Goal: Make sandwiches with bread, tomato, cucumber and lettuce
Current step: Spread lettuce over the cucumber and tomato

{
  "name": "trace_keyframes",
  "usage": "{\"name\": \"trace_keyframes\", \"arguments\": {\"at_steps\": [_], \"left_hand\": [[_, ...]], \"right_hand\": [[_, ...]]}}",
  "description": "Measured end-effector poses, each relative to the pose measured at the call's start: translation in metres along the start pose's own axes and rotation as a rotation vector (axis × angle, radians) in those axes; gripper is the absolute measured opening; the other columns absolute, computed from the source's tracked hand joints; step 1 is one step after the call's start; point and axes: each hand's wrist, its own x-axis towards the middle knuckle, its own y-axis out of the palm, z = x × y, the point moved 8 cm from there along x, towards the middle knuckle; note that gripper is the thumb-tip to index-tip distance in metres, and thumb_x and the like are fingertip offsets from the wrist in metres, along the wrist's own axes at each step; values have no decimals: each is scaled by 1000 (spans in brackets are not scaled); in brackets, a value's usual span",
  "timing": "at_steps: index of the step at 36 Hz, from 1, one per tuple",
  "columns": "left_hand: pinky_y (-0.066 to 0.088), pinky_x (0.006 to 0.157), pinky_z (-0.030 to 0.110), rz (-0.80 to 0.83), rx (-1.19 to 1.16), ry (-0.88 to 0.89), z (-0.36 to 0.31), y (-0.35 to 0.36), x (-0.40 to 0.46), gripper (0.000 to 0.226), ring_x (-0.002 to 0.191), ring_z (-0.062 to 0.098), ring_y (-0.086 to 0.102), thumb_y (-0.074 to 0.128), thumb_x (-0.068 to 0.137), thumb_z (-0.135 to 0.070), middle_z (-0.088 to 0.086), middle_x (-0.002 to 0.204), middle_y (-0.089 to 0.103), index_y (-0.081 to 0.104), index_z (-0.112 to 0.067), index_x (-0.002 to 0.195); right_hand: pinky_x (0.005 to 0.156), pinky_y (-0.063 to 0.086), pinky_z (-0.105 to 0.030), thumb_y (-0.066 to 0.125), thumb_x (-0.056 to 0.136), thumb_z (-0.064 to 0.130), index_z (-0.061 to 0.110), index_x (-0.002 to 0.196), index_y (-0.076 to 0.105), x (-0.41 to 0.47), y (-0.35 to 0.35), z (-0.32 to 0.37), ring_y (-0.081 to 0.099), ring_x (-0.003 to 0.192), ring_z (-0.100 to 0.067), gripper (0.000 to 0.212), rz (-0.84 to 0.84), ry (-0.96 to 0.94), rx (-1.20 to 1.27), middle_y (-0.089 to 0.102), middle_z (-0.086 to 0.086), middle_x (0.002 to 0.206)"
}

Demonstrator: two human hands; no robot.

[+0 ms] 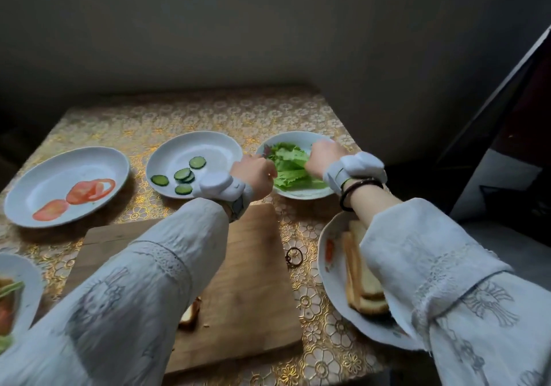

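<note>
Both my hands reach into the lettuce plate [301,196] at the far right. My left hand [253,174] grips the left edge of the green lettuce leaves [290,162]. From the right side my right hand [323,156] grips the same leaves. To the left stands a plate with several cucumber slices [183,174], and further left a plate with tomato slices [89,190]. Bread slices [359,278] lie stacked on a plate at the near right. A piece of bread [190,314] shows on the wooden cutting board [253,266], mostly hidden under my left sleeve.
A plate [26,281] with a made sandwich is cut off at the left edge. A small ring [293,256] lies on the gold patterned tablecloth beside the board. A dark slanted panel [507,135] rises at the right. The wall is close behind the table.
</note>
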Motion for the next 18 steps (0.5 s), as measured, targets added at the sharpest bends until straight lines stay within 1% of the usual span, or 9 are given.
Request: {"name": "trace_keyframes", "arguments": {"at_steps": [2, 5, 8, 10, 12, 13, 15, 16, 18], "left_hand": [[45, 96, 40, 23, 11, 5, -5, 5, 7, 33, 118, 30, 49, 47, 90, -13, 8, 125, 57, 65, -23, 116], [45, 97, 40, 54, 27, 23, -14, 16, 16, 34, 121, 27, 48, 49, 90, -17, 7, 128, 54, 59, -21, 123], [42, 101, 37, 79, 23, 44, -25, 26, 22, 39, 123, 27, 49, 51, 91, -22, 8, 132, 53, 52, -17, 130], [39, 103, 37, 81, 10, 38, -31, 31, 25, 42, 123, 27, 50, 51, 92, -28, 9, 132, 54, 50, -16, 132], [38, 103, 38, 59, 7, 30, -34, 34, 28, 42, 122, 27, 51, 49, 93, -34, 8, 131, 55, 50, -17, 131], [36, 103, 39, 43, 19, 22, -35, 35, 30, 41, 122, 27, 50, 47, 94, -36, 7, 131, 56, 50, -18, 131], [31, 101, 40, 18, 46, -3, -35, 35, 33, 40, 122, 27, 50, 44, 95, -39, 6, 131, 55, 51, -20, 130], [30, 100, 41, 11, 52, -15, -34, 36, 35, 40, 122, 27, 50, 44, 94, -39, 5, 130, 56, 53, -21, 128], [31, 98, 41, 1, 51, -32, -34, 36, 37, 35, 119, 28, 51, 45, 94, -37, 6, 127, 57, 58, -21, 122]], "right_hand": [[72, 43, -31, 46, 93, 10, 0, 109, 62, 5, -10, -12, 62, 105, -34, 25, -34, 65, 141, 63, -19, 113], [71, 40, -30, 45, 93, 11, 0, 97, 62, 9, -21, -25, 60, 109, -33, 20, -47, 133, 263, 61, -20, 110], [90, 44, -36, 42, 95, 10, -4, 124, 52, 13, -19, -36, 51, 121, -33, 34, -17, 201, 368, 54, -22, 130], [94, 43, -35, 40, 95, 8, -5, 126, 51, 13, -19, -39, 50, 123, -33, 35, -11, 221, 388, 54, -22, 131], [91, 42, -33, 38, 95, 6, -5, 121, 54, 13, -17, -39, 51, 122, -32, 32, -6, 200, 394, 57, -21, 128], [86, 41, -33, 37, 95, 5, -5, 120, 55, 14, -16, -39, 51, 120, -31, 32, -4, 196, 400, 57, -20, 127], [75, 34, -29, 36, 95, 6, -1, 118, 55, 14, -14, -40, 52, 108, -30, 31, 1, 194, 422, 55, -20, 129], [74, 32, -27, 35, 95, 6, 2, 113, 54, 15, -12, -41, 48, 101, -28, 27, 8, 195, 436, 54, -20, 130], [75, 29, -27, 33, 95, 6, 6, 105, 50, 16, -8, -44, 45, 101, -28, 19, 26, 204, 476, 52, -21, 132]]}}
